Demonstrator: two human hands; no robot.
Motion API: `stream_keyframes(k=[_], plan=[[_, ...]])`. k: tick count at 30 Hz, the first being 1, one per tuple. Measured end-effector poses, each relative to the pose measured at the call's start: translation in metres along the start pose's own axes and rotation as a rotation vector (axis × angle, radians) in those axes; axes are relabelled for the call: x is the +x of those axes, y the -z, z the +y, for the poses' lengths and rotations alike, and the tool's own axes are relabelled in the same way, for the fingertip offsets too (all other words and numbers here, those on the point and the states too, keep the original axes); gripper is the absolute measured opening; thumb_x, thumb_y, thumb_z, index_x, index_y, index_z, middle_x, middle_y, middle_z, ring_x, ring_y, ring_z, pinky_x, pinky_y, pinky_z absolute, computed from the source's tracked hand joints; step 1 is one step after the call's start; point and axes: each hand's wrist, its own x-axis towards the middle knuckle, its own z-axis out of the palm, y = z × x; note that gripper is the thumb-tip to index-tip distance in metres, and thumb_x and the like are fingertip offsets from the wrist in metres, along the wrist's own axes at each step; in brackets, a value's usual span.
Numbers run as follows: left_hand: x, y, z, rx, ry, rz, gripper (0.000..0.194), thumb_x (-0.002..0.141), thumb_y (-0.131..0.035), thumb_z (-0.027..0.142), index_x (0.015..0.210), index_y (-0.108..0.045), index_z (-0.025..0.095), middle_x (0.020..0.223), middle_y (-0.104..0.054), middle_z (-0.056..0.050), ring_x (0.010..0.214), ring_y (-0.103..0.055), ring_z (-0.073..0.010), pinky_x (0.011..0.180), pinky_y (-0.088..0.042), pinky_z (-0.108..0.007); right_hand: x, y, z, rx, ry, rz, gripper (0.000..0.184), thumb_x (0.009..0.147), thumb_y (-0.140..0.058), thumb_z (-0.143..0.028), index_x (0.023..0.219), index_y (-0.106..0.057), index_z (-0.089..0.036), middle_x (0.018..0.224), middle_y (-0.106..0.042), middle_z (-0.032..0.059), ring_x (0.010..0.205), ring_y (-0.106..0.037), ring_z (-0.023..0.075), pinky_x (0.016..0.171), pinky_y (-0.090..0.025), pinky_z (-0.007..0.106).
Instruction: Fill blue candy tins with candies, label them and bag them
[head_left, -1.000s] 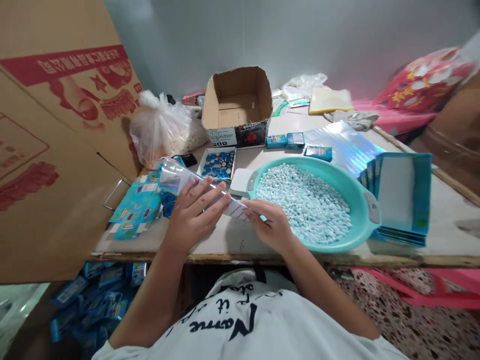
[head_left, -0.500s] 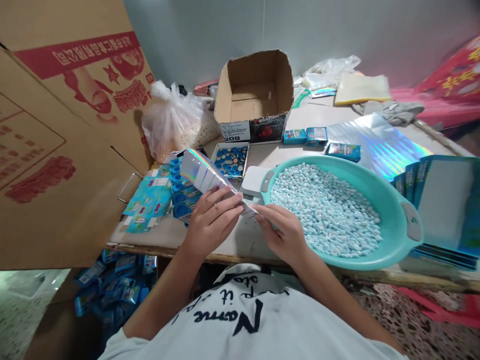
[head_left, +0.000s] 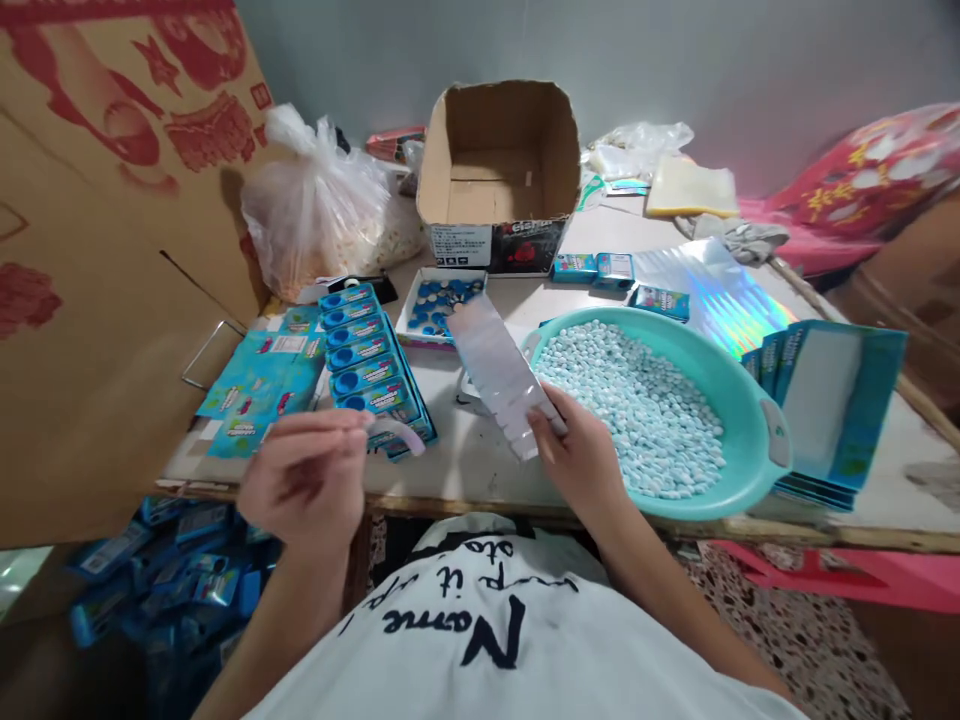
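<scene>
My right hand (head_left: 581, 462) grips the near end of a long pale holographic sheet (head_left: 499, 372), which slants up and to the left over the table. My left hand (head_left: 307, 480) is off to the left near the table's front edge, its fingers pinched on a small pale strip (head_left: 401, 434) that curls from the fingertips. Between the hands stands a row of small blue boxes (head_left: 371, 365). Just right of my right hand is a teal basin (head_left: 750, 440) filled with pale blue candies (head_left: 630, 400).
An open cardboard box (head_left: 499, 180) and a white plastic bag (head_left: 319, 210) stand at the back. A tray of blue caps (head_left: 439, 305), flat blue cartons (head_left: 832, 400), a holographic sheet (head_left: 720, 290), and a big cardboard panel (head_left: 97, 250) are around. Blue boxes (head_left: 172, 580) lie on the floor.
My left hand has left the sheet and pulled back left with a small peeled strip. My right hand now holds the sheet alone. The camera has shifted.
</scene>
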Motion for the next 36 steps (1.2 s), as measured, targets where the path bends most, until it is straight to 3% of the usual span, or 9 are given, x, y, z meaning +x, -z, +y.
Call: stream_keyframes(k=[3,6,9,11,14,18,23,31,36], plan=[[0.01,0.023,-0.007,-0.005,0.234,0.18,0.02,0.073,-0.088,0.019,0.082,-0.07,0.021,0.083,-0.072,0.002,0.078,-0.071,-0.0133,0.079,-0.062,-0.032,-0.016,-0.006,0.002,-0.126,-0.09,-0.196,0.057,0.097,-0.047,-0.035,0.15,-0.049,-0.013,0.124,-0.073,0.0195,0.103,-0.074,0.037,0.076,-0.06,0.046],[0.015,0.042,-0.015,0.005,0.421,0.283,0.026,0.068,-0.093,0.023,0.083,-0.071,0.022,0.083,-0.071,0.001,0.081,-0.071,-0.0138,0.081,-0.062,-0.031,-0.029,-0.008,-0.005,-0.18,-0.066,-0.306,0.06,0.1,-0.044,-0.035,0.154,-0.043,-0.011,0.137,-0.065,0.0234,0.117,-0.069,0.0404,0.086,-0.06,0.054],[0.012,0.049,-0.017,0.035,0.461,0.336,0.029,0.067,-0.093,0.025,0.083,-0.07,0.023,0.084,-0.069,0.001,0.084,-0.07,-0.0152,0.079,-0.062,-0.031,-0.024,-0.005,-0.026,-0.196,0.12,-0.211,0.06,0.1,-0.05,-0.035,0.154,-0.041,-0.011,0.153,-0.05,0.0258,0.139,-0.053,0.0424,0.103,-0.054,0.06],[0.009,0.048,-0.017,0.059,0.492,0.335,0.032,0.066,-0.093,0.027,0.084,-0.068,0.022,0.087,-0.069,0.001,0.087,-0.07,-0.0163,0.08,-0.062,-0.032,-0.012,-0.003,-0.047,-0.121,0.286,-0.131,0.055,0.1,-0.053,-0.03,0.153,-0.044,-0.016,0.155,-0.049,0.0218,0.143,-0.049,0.0373,0.11,-0.051,0.056],[0.008,0.044,-0.018,0.073,0.521,0.305,0.033,0.065,-0.092,0.029,0.085,-0.066,0.021,0.089,-0.069,0.0,0.092,-0.069,-0.0174,0.084,-0.061,-0.033,0.013,-0.011,-0.082,0.073,0.458,-0.154,0.041,0.102,-0.054,-0.025,0.142,-0.054,-0.021,0.141,-0.061,0.0149,0.131,-0.06,0.0279,0.106,-0.054,0.046],[0.012,0.041,-0.022,-0.03,0.543,0.286,0.033,0.066,-0.091,0.029,0.084,-0.065,0.02,0.09,-0.069,-0.001,0.095,-0.068,-0.0178,0.077,-0.062,-0.03,0.04,-0.044,-0.113,0.27,0.576,-0.267,0.03,0.101,-0.058,-0.027,0.129,-0.063,-0.02,0.127,-0.07,0.0119,0.118,-0.065,0.0256,0.1,-0.054,0.044],[0.014,0.036,-0.017,-0.204,0.59,0.277,0.03,0.063,-0.093,0.024,0.077,-0.067,0.018,0.088,-0.069,0.0,0.086,-0.068,-0.0133,0.074,-0.062,-0.025,0.047,-0.076,-0.122,0.581,0.475,-0.267,0.021,0.096,-0.067,-0.033,0.113,-0.069,-0.021,0.095,-0.076,0.0039,0.08,-0.067,0.0155,0.075,-0.056,0.03],[0.011,0.038,-0.004,-0.448,0.775,0.216,0.023,0.066,-0.092,0.024,0.08,-0.073,0.022,0.08,-0.071,0.003,0.074,-0.07,-0.0095,0.073,-0.064,-0.022,0.039,-0.069,-0.126,0.604,0.41,-0.25,0.012,0.095,-0.063,-0.019,0.094,-0.074,-0.023,0.083,-0.074,0.0006,0.074,-0.067,0.0137,0.067,-0.053,0.027],[0.012,0.042,0.001,-0.442,0.8,0.207,0.02,0.072,-0.087,0.027,0.083,-0.071,0.021,0.084,-0.072,0.003,0.074,-0.072,-0.0114,0.072,-0.065,-0.025,0.032,-0.062,-0.129,0.684,0.31,-0.293,0.023,0.093,-0.065,-0.022,0.116,-0.07,-0.02,0.078,-0.071,-0.001,0.067,-0.062,0.0121,0.064,-0.051,0.026]])
